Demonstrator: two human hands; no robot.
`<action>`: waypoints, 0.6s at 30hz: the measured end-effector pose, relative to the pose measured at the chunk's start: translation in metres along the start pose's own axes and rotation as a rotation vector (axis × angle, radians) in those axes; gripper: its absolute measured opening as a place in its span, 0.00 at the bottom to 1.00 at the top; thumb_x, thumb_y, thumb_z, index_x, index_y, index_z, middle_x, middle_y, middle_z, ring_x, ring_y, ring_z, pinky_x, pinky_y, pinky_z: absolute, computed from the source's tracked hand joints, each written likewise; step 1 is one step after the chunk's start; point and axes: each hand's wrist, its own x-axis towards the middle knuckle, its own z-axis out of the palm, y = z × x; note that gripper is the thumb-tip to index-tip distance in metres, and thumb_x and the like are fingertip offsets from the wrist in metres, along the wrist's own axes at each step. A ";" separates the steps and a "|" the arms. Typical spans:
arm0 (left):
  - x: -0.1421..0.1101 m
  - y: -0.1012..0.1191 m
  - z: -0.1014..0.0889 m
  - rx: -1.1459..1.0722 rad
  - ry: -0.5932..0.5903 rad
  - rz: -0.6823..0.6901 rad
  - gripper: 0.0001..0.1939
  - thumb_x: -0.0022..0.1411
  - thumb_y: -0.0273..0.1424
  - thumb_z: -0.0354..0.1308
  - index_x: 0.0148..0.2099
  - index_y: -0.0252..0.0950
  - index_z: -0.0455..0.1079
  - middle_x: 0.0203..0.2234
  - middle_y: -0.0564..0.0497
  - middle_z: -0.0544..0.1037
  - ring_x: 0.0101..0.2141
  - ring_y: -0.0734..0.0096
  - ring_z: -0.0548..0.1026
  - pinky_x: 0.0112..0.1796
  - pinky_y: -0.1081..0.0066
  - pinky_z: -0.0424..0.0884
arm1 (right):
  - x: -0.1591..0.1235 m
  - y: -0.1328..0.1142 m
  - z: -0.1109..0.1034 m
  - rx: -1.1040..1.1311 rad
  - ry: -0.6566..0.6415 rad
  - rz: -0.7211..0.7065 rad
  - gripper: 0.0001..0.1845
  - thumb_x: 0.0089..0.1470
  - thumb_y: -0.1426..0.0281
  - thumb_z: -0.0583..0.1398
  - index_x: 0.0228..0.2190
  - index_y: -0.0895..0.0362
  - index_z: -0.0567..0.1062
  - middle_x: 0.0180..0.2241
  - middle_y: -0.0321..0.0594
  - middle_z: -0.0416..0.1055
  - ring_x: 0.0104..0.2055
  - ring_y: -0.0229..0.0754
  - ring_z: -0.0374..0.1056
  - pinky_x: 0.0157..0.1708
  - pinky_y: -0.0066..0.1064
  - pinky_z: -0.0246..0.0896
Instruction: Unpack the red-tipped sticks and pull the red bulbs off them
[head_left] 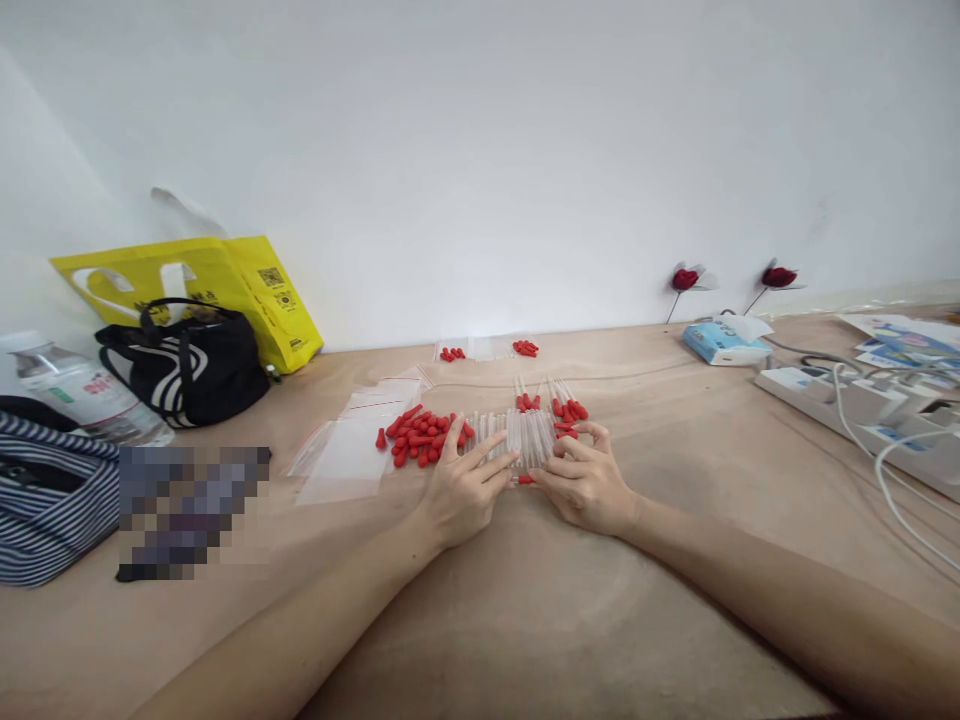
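In the middle of the table lies a row of clear glass dropper tubes [530,436]. My left hand [466,495] rests at the row's left end, some fingers stretched over the tubes, thumb and forefinger closed at one end of a short tube. My right hand [589,487] pinches a red rubber bulb [524,480] on that tube, low in front of the row. Left of the row is a pile of loose red bulbs [420,437], partly behind my left hand. Beyond the row lie several droppers with red bulbs fitted [571,409].
Clear zip bags [349,455] lie left of the pile; another bag with red bulbs [487,348] is by the wall. Farther left are a yellow bag [289,310], black bag [217,370], bottle [82,390] and striped pouch [56,500]. Right: tissues [724,345], power strip [810,390].
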 end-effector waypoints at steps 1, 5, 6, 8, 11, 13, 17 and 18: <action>0.000 0.001 0.000 0.000 0.000 0.002 0.11 0.60 0.24 0.48 0.34 0.38 0.71 0.39 0.55 0.76 0.47 0.66 0.69 0.55 0.45 0.33 | 0.000 0.000 0.000 0.011 0.002 -0.004 0.05 0.49 0.74 0.56 0.25 0.55 0.72 0.16 0.29 0.64 0.28 0.33 0.57 0.44 0.40 0.40; 0.002 0.002 0.000 0.007 0.007 0.010 0.11 0.59 0.24 0.48 0.33 0.38 0.71 0.39 0.55 0.76 0.46 0.66 0.69 0.55 0.45 0.33 | -0.003 0.000 0.000 0.044 -0.007 -0.015 0.06 0.47 0.76 0.56 0.26 0.55 0.72 0.16 0.29 0.63 0.29 0.33 0.58 0.46 0.41 0.39; 0.001 0.001 -0.001 0.006 0.009 0.011 0.10 0.59 0.24 0.48 0.33 0.38 0.71 0.39 0.55 0.76 0.46 0.66 0.69 0.55 0.45 0.34 | -0.004 0.001 -0.001 0.054 -0.008 -0.014 0.06 0.47 0.75 0.56 0.26 0.55 0.72 0.16 0.29 0.63 0.29 0.33 0.59 0.47 0.41 0.39; -0.002 -0.003 -0.004 0.010 0.013 -0.009 0.11 0.59 0.24 0.48 0.34 0.38 0.71 0.39 0.54 0.76 0.46 0.66 0.69 0.55 0.45 0.36 | -0.008 0.007 -0.004 0.066 0.000 0.019 0.06 0.48 0.75 0.56 0.25 0.54 0.72 0.17 0.29 0.65 0.30 0.34 0.60 0.47 0.41 0.39; -0.010 -0.011 -0.010 0.028 0.031 -0.121 0.11 0.58 0.24 0.49 0.34 0.39 0.71 0.37 0.53 0.77 0.43 0.64 0.70 0.53 0.45 0.44 | -0.017 0.022 -0.012 0.058 -0.018 0.164 0.07 0.50 0.72 0.55 0.26 0.52 0.74 0.21 0.32 0.69 0.32 0.36 0.62 0.46 0.41 0.39; -0.013 -0.015 -0.013 0.020 0.048 -0.216 0.09 0.58 0.26 0.50 0.32 0.39 0.71 0.35 0.53 0.77 0.40 0.64 0.71 0.49 0.50 0.55 | -0.021 0.032 -0.015 0.050 -0.065 0.254 0.08 0.52 0.68 0.55 0.29 0.50 0.75 0.26 0.34 0.70 0.32 0.37 0.62 0.44 0.39 0.40; -0.007 -0.019 -0.014 -0.131 0.071 -0.411 0.09 0.59 0.30 0.49 0.34 0.37 0.71 0.29 0.49 0.74 0.32 0.70 0.70 0.35 0.68 0.66 | -0.024 0.044 -0.012 -0.019 -0.106 0.364 0.10 0.53 0.64 0.55 0.33 0.49 0.75 0.29 0.37 0.70 0.32 0.37 0.61 0.37 0.34 0.43; -0.004 -0.021 -0.014 -0.184 0.061 -0.472 0.10 0.59 0.31 0.48 0.35 0.37 0.71 0.27 0.50 0.73 0.31 0.71 0.70 0.33 0.70 0.67 | -0.024 0.046 -0.011 -0.029 -0.120 0.375 0.10 0.53 0.64 0.54 0.34 0.49 0.75 0.29 0.37 0.70 0.33 0.38 0.61 0.36 0.34 0.43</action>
